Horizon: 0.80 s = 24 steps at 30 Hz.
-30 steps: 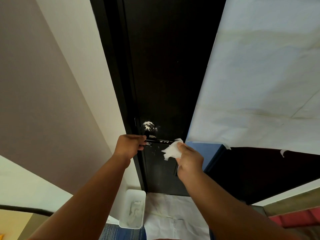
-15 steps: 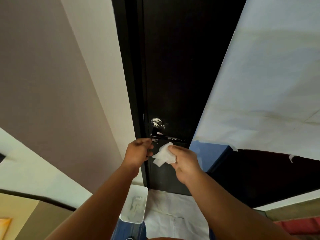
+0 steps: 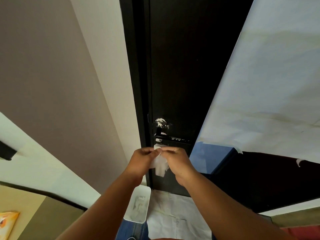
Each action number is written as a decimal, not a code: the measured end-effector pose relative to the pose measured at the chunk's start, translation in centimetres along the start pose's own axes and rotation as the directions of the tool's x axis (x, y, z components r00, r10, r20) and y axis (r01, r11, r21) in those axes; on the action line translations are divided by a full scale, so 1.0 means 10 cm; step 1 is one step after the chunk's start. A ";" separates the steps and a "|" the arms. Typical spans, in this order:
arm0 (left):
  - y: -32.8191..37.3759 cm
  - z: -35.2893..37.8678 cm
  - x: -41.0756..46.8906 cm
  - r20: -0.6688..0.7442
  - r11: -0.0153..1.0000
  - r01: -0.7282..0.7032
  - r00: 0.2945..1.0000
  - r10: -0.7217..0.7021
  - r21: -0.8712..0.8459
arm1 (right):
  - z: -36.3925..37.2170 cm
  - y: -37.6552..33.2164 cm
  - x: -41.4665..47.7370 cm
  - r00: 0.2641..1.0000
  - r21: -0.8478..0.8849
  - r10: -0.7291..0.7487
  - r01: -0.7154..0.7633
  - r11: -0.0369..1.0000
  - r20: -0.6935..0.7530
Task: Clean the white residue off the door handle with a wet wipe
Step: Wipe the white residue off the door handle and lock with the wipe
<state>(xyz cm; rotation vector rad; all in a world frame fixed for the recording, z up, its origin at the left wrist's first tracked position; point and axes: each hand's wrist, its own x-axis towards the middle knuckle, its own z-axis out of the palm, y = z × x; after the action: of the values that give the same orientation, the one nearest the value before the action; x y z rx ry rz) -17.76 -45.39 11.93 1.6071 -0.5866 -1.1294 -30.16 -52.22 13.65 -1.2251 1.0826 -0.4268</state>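
A black lever door handle sticks out from the dark door. White residue coats its round base and speckles the lever. Just below the handle, my left hand and my right hand meet with fingertips pinched on a white wet wipe. The wipe hangs crumpled between the two hands, clear of the handle.
A white bin stands on the floor left of the door, beside white paper sheeting. A large paper sheet covers the surface on the right, above a blue panel. A beige wall runs along the left.
My left hand let go of the handle and came down to the wipe. My right hand brought the wipe down off the lever, and both hands now hold it.
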 end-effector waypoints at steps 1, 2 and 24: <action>-0.01 -0.02 0.01 -0.007 0.999 0.010 1.000 -0.011 -0.032 | 0.00 0.00 0.00 1.000 0.013 -0.022 0.022 1.000 0.016; 0.00 -0.03 0.02 -0.020 0.998 0.024 0.999 -0.025 -0.059 | -0.01 0.00 0.00 0.997 0.017 -0.064 0.064 0.998 0.029; 0.50 0.41 0.56 -0.300 0.875 0.073 0.923 -0.241 -0.479 | -0.59 0.00 0.23 0.812 -0.520 -0.568 0.429 0.739 -0.136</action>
<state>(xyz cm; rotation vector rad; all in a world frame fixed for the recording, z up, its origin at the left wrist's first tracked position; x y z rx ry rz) -18.16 -53.61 14.40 1.4027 0.0592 -0.9730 -34.09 -57.15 12.94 -1.9608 1.1223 -0.8163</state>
